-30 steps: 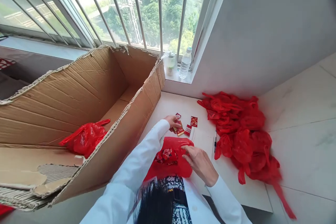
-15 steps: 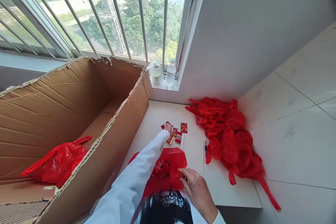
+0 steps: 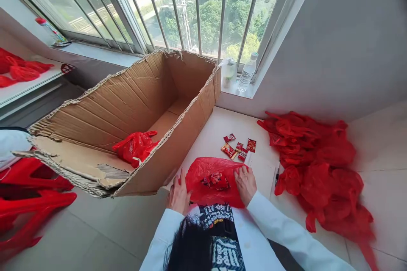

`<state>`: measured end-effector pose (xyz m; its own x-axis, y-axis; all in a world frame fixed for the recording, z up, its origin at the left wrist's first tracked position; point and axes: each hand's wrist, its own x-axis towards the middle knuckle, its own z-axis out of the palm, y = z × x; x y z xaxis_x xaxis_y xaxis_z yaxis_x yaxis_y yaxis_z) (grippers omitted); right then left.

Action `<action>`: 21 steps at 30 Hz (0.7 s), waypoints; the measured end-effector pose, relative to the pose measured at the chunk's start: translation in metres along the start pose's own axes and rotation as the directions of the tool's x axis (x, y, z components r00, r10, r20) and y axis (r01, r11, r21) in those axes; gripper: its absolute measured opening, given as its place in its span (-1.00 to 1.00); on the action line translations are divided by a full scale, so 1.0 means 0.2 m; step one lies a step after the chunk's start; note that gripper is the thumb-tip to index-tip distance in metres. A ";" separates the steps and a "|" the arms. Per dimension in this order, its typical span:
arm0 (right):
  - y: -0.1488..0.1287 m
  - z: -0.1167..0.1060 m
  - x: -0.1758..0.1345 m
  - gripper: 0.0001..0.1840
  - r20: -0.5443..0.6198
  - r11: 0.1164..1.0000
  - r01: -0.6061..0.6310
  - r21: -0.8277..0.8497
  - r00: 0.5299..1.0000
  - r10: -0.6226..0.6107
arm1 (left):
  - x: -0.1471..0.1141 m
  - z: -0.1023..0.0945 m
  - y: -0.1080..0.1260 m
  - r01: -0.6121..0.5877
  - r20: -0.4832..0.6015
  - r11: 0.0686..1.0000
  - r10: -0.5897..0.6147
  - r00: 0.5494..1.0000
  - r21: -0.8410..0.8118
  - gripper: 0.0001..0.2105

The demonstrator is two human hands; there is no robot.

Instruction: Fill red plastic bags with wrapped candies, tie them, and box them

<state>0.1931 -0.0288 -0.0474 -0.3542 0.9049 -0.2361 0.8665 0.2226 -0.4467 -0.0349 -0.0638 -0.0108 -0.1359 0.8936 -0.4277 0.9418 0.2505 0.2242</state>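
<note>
I saw a low white board [image 3: 219,129] lying flat on the pale tiled floor [image 3: 378,144], pushed up to the grey wall under the window. On the board lay a flat red plastic bag [image 3: 211,180] with small sweets inside, and just beyond it a loose cluster of small red foil sweet packets [image 3: 237,148]. A dark pen [image 3: 277,174] lay near the board's right side. A big heap of crumpled red plastic bags [image 3: 314,165] spread over that edge onto the tiles — well to the right. A large open brown cardboard box [image 3: 127,110] stood along the left side.
</note>
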 end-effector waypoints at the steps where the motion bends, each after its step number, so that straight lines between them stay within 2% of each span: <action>1: 0.02 -0.01 -0.01 -0.77 0.009 1.000 -0.023 -0.006 1.000 0.023 | 0.00 0.02 -0.02 -0.005 0.021 0.999 0.006 1.000 -0.047 -0.41; 3: 0.05 -0.03 -0.02 -0.79 0.024 0.997 -0.074 -0.021 0.997 0.074 | -0.01 0.02 -0.04 -0.029 0.046 0.996 0.033 0.998 -0.083 -0.63; 5: 0.08 -0.09 -0.05 -0.87 0.038 0.995 -0.094 -0.022 0.995 0.095 | -0.03 -0.04 -0.04 -0.063 0.035 0.995 0.066 0.997 -0.078 -0.79; 8: 0.10 -0.23 -0.11 -0.77 0.045 0.998 -0.063 0.006 0.997 0.063 | -0.08 -0.18 0.00 -0.166 -0.070 0.984 0.162 0.984 -0.067 -0.70; 10: 0.10 -0.34 -0.16 -0.82 0.006 0.984 0.002 0.177 1.000 -0.003 | -0.12 -0.29 0.04 -0.286 -0.182 0.953 0.266 0.947 -0.097 -0.68; 12: 0.08 -0.43 -0.22 -0.91 -0.111 0.878 0.072 0.474 0.994 -0.021 | -0.15 -0.39 0.07 -0.404 -0.297 0.905 0.352 0.888 -0.136 -0.69; 14: 0.05 -0.50 -0.28 -0.89 -0.253 0.702 0.136 0.699 0.965 0.065 | -0.17 -0.48 0.11 -0.497 -0.384 0.854 0.412 0.827 -0.155 -0.73; 15: 0.02 -0.51 -0.30 -0.83 -0.303 0.646 0.154 0.748 0.945 0.125 | -0.17 -0.51 0.13 -0.547 -0.399 0.821 0.451 0.799 -0.167 -0.76; 17: -0.03 -0.53 -0.33 -0.70 -0.358 0.603 0.166 0.780 0.909 0.213 | -0.14 -0.52 0.18 -0.668 -0.366 0.706 0.572 0.734 -0.236 -0.82; 18: -0.06 -0.53 -0.34 -0.65 -0.370 0.599 0.169 0.783 0.900 0.229 | -0.12 -0.51 0.20 -0.730 -0.335 0.613 0.648 0.684 -0.302 -0.82; 21: -0.14 -0.53 -0.32 -0.67 -0.399 0.613 0.220 0.758 0.901 0.170 | 0.00 -0.38 0.27 -0.801 -0.312 0.342 0.789 0.529 -0.492 -0.61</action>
<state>0.2285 -0.0546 0.0718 -0.0318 0.9979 0.0556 0.1868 0.0606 -0.9805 -0.0085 -0.0222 0.0683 0.5756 0.7865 0.2239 0.2794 -0.4465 0.8501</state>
